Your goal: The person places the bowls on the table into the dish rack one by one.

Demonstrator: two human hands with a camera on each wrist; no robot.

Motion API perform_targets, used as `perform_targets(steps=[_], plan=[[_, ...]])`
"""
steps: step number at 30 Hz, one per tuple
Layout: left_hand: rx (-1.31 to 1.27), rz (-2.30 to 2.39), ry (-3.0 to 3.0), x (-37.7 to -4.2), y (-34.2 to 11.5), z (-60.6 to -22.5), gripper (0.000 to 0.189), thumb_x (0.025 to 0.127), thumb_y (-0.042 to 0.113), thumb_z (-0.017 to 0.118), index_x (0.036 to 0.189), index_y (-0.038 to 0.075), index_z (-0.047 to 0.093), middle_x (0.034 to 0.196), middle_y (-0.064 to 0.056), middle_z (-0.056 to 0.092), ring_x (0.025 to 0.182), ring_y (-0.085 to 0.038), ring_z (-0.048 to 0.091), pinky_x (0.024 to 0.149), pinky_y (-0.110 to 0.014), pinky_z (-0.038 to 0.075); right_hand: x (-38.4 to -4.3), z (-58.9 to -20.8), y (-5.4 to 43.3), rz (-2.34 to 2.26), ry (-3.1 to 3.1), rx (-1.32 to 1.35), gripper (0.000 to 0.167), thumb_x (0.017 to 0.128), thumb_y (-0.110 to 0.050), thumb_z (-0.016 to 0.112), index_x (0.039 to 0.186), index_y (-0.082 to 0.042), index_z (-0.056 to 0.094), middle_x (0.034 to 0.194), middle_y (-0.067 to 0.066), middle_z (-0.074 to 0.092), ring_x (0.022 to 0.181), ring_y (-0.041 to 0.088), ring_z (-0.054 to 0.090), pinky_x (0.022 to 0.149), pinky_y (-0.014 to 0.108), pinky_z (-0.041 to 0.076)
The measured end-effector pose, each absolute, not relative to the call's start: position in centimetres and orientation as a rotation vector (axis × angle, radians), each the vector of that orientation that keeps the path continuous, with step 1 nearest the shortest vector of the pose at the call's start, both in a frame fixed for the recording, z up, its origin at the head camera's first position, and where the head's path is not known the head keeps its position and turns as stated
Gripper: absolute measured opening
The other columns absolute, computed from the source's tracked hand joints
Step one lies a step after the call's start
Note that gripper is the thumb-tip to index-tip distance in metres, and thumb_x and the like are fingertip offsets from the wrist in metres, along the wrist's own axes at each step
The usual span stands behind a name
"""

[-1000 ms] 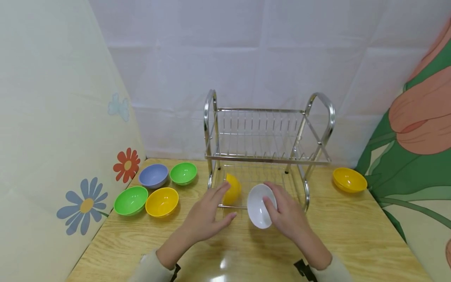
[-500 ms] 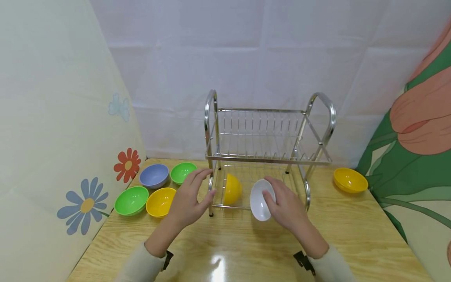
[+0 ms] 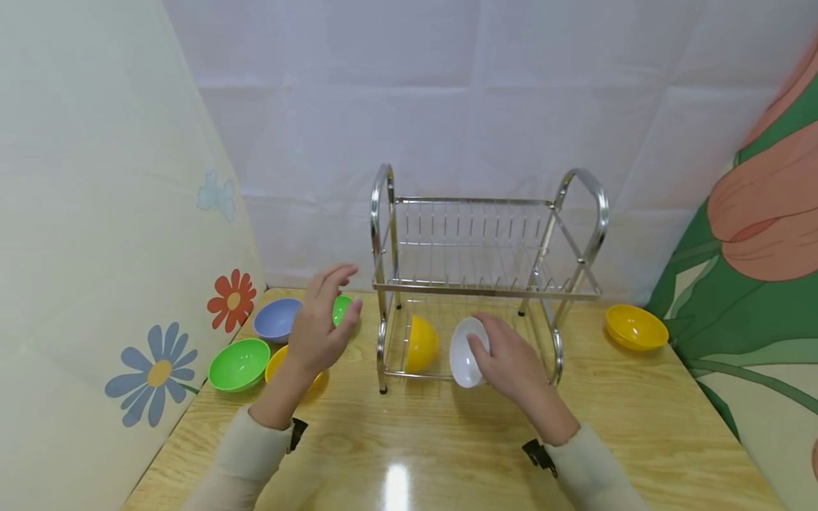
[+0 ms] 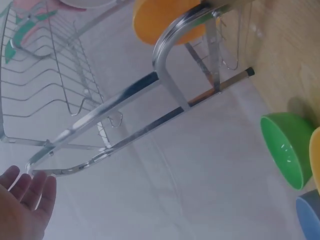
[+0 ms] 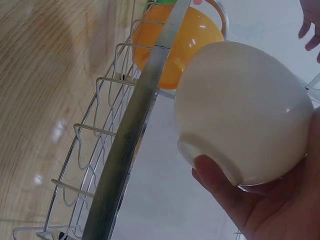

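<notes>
My right hand (image 3: 511, 358) grips a white bowl (image 3: 467, 353) by its rim, thumb inside, tilted on its side at the front of the metal dish rack (image 3: 486, 289). The right wrist view shows the white bowl's underside (image 5: 240, 110) close to the rack's front bar. A yellow bowl (image 3: 422, 345) stands on edge in the lower tier, left of the white one. My left hand (image 3: 316, 330) is raised left of the rack with loosely extended fingers, holding nothing. It hangs above a partly hidden yellow bowl (image 3: 275, 363) and green bowl (image 3: 341, 308).
A blue bowl (image 3: 276, 319) and a larger green bowl (image 3: 239, 365) sit at the table's left side. Another yellow bowl (image 3: 635, 327) lies near the right edge. The rack's upper tier (image 3: 473, 245) overhangs the lower one.
My left hand has moved left and up, away from the yellow bowl in the rack. My right hand has carried the white bowl slightly farther back, toward the lower tier.
</notes>
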State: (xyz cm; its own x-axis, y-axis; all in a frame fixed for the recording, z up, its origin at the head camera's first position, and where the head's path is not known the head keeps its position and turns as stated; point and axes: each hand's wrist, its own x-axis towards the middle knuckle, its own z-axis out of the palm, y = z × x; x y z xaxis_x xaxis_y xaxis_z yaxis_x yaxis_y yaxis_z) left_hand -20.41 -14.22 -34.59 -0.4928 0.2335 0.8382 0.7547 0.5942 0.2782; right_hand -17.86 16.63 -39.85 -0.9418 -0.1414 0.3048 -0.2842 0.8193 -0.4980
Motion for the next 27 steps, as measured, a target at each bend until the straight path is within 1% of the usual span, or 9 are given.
perform_targets(steps=[6,8,11,15,18,20,24,27], plan=[[-0.808,-0.845,-1.976,-21.8,-14.2,-32.3,0.053,0.101,0.036,0.046,0.134,-0.006,0.056,0.135,-0.022,0.056,0.108,-0.035,0.059,0.085,-0.05,0.054,-19.0,-40.3,16.3,0.822,-2.776,0.311,0.051,0.103,-0.036,0.051,0.146,-0.008,0.051,0.144,0.018,0.056,0.124,0.041,0.058,0.097,0.06,0.05],[-0.82,-0.842,-1.962,-22.2,-14.2,-31.6,0.054,0.101,0.036,0.046,0.135,-0.006,0.055,0.137,-0.022,0.055,0.109,-0.035,0.058,0.086,-0.05,0.053,-19.3,-40.5,16.2,0.814,-2.784,0.3,0.051,0.103,-0.036,0.051,0.146,-0.008,0.051,0.144,0.018,0.056,0.123,0.041,0.058,0.095,0.061,0.051],[-0.832,-0.827,-1.958,-22.7,-14.2,-30.6,0.055,0.102,0.036,0.046,0.137,-0.006,0.053,0.141,-0.021,0.052,0.112,-0.035,0.057,0.089,-0.049,0.053,-19.6,-40.6,16.1,0.816,-2.802,0.274,0.051,0.103,-0.037,0.05,0.146,-0.008,0.051,0.145,0.019,0.055,0.123,0.042,0.058,0.094,0.062,0.051],[-0.827,-0.787,-1.978,-23.4,-13.8,-29.2,0.056,0.101,0.035,0.046,0.141,-0.004,0.05,0.147,-0.018,0.049,0.117,-0.034,0.056,0.094,-0.048,0.052,-20.0,-40.8,15.8,0.824,-2.825,0.263,0.053,0.104,-0.037,0.05,0.146,-0.007,0.051,0.146,0.018,0.055,0.126,0.041,0.056,0.1,0.061,0.048],[-0.819,-0.757,-2.004,-24.0,-13.4,-28.0,0.058,0.1,0.034,0.045,0.143,-0.003,0.048,0.149,-0.018,0.047,0.118,-0.034,0.056,0.096,-0.049,0.051,-20.3,-40.9,15.6,0.83,-2.835,0.272,0.053,0.103,-0.036,0.05,0.146,-0.005,0.05,0.146,0.019,0.054,0.128,0.04,0.055,0.102,0.061,0.046],[-0.82,-0.735,-2.024,-24.5,-13.0,-27.3,0.058,0.099,0.034,0.046,0.144,-0.003,0.047,0.15,-0.019,0.046,0.119,-0.034,0.055,0.097,-0.049,0.051,-20.5,-41.0,15.4,0.82,-2.849,0.272,0.053,0.104,-0.037,0.049,0.147,-0.006,0.05,0.147,0.018,0.054,0.129,0.04,0.055,0.102,0.061,0.047],[-0.822,-0.685,-2.08,-25.6,-12.2,-26.1,0.06,0.1,0.036,0.046,0.147,-0.002,0.044,0.152,-0.018,0.044,0.13,-0.034,0.049,0.106,-0.05,0.046,-21.1,-41.3,15.1,0.804,-2.882,0.261,0.054,0.104,-0.039,0.047,0.148,-0.007,0.049,0.148,0.018,0.052,0.129,0.041,0.054,0.102,0.062,0.046],[-0.812,-0.657,-2.144,-26.6,-11.9,-25.6,0.062,0.1,0.037,0.048,0.15,0.0,0.042,0.155,-0.018,0.04,0.141,-0.033,0.04,0.113,-0.05,0.041,-21.5,-41.6,14.9,0.812,-2.897,0.259,0.055,0.104,-0.039,0.045,0.149,-0.008,0.047,0.149,0.019,0.051,0.131,0.042,0.053,0.104,0.062,0.045]])
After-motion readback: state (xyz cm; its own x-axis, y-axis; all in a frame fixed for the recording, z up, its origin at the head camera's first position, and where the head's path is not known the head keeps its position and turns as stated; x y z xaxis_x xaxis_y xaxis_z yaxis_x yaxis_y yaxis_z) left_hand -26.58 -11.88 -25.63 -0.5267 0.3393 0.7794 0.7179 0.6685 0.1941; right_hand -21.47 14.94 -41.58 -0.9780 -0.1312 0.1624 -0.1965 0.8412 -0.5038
